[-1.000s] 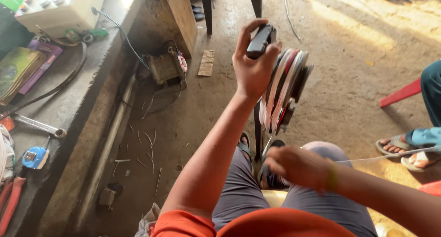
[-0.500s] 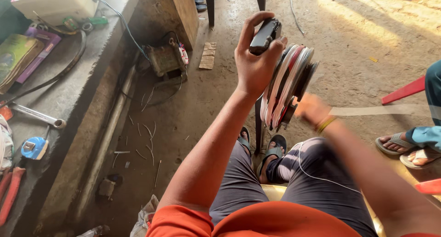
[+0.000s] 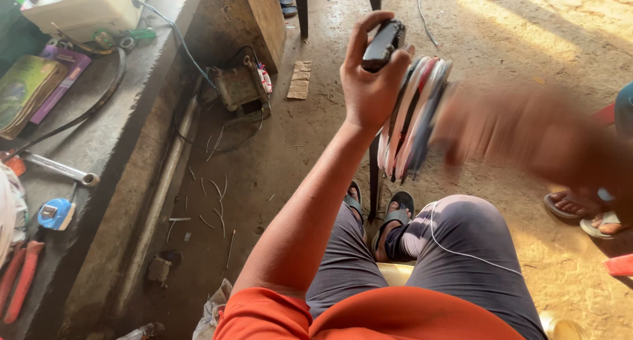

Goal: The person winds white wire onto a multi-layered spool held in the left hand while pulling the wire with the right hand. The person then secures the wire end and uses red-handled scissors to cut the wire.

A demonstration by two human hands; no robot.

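Spool (image 3: 414, 119) of red, white and blue discs stood on its stand between my knees, my left hand (image 3: 369, 83) gripping its black crank handle (image 3: 384, 45) to steady it, my right hand (image 3: 521, 132) beside it, too blurred to tell its fingers.

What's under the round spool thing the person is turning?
Under the spool a dark stand post runs down to the dirt floor, between two sandalled feet. The left hand grips a black handle above. The post's base is hidden behind the knees.
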